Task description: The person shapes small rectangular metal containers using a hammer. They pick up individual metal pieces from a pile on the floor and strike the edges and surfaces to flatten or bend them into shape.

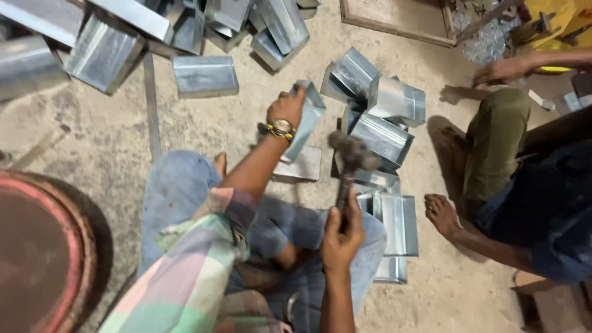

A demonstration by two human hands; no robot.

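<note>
My left hand (pixel 286 106), with a watch on the wrist, grips a shiny sheet-metal box piece (pixel 306 120) and holds it tilted above a flat metal block (pixel 301 166) on the ground. My right hand (pixel 341 235) is closed around the wooden handle of a hammer (pixel 353 155). The hammer head is raised just right of the held piece and looks blurred. I sit on the sandy floor in blue jeans, knees bent.
Folded sheet-metal boxes (pixel 385 117) lie piled right of the hammer, with more (pixel 203 75) across the top and flat ones (pixel 399 223) by my right knee. Another person sits at the right, foot (pixel 441 214) near the pile. A rusty round drum (pixel 43 246) stands at the left.
</note>
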